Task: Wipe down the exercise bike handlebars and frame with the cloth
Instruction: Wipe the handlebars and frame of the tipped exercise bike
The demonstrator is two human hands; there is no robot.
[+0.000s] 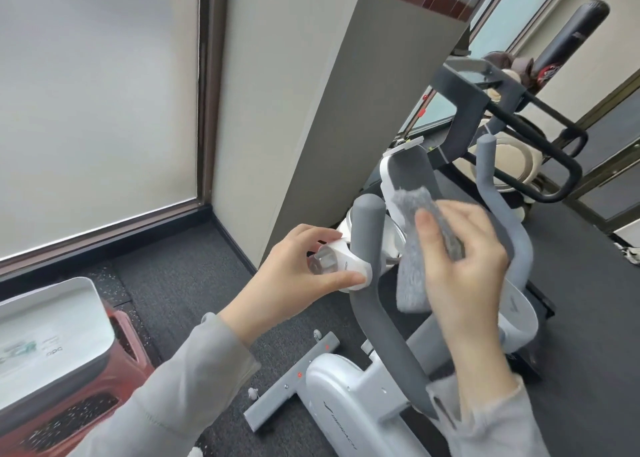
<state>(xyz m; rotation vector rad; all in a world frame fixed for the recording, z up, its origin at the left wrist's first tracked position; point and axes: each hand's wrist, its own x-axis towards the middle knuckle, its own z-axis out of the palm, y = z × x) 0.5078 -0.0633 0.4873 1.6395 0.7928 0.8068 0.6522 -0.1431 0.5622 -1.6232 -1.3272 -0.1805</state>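
Your grey fuzzy microfibre cloth [420, 249] sits against the middle of the white-and-grey exercise bike [349, 397], draped over the white console plate with its dark grey pad [412, 169] and hanging down between the two handlebar arms. Your right hand [464, 269] pinches the cloth's upper part, thumb on the near face and fingers curled behind it; the hand is motion-blurred. The curved grey foam left handlebar [369, 249] rises just to the left of the cloth, and the matching right handlebar [498, 197] curves up behind your right hand. Your left hand [298, 276] is closed around the white plastic bottle holder [341, 261] clamped to the left handlebar, thumb beneath and fingers over the top. Both arms wear light grey sleeves [180, 387].

Below, the bike's white frame and grey floor stabiliser bar [291, 380] rest on dark carpeted floor [194, 276]. Toward the floor's near left corner a white-lidded box [52, 332] lies on a dark red plastic crate [69, 418]. Behind the bike stands a black treadmill [519, 124], beside a beige pillar [304, 110].
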